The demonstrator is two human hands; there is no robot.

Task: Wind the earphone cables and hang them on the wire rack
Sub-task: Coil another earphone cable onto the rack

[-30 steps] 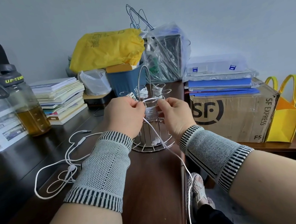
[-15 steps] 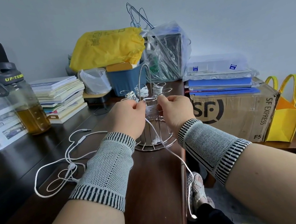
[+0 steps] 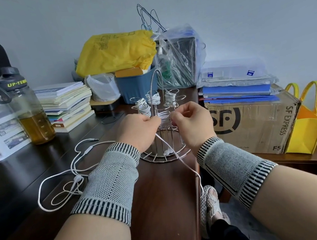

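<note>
Half-wound white cable (image 3: 164,116) on a prong of the wire rack (image 3: 162,140), near the desk's (image 3: 160,202) right edge, tail trailing over that edge. Three wound bundles (image 3: 153,99) behind. Loose earphones (image 3: 74,181) sprawled toward the left. Bottle (image 3: 27,111), books (image 3: 66,105), cardboard box (image 3: 257,122) around. Left hand (image 3: 138,130) and right hand (image 3: 193,121) curled tight, pinching the coil either side.

- The wire rack (image 3: 164,156), chromed, is standing upright on the dark table, its round base flat and its looped arms spreading near the top.
- Wound white earphone coils (image 3: 170,96) are hanging on three arms.
- Another white earphone cable (image 3: 165,116) is sitting half-wound on a front arm, its tail trailing over the table's edge.
- A loose white earphone (image 3: 73,175) is lying tangled, left of the rack.
</note>
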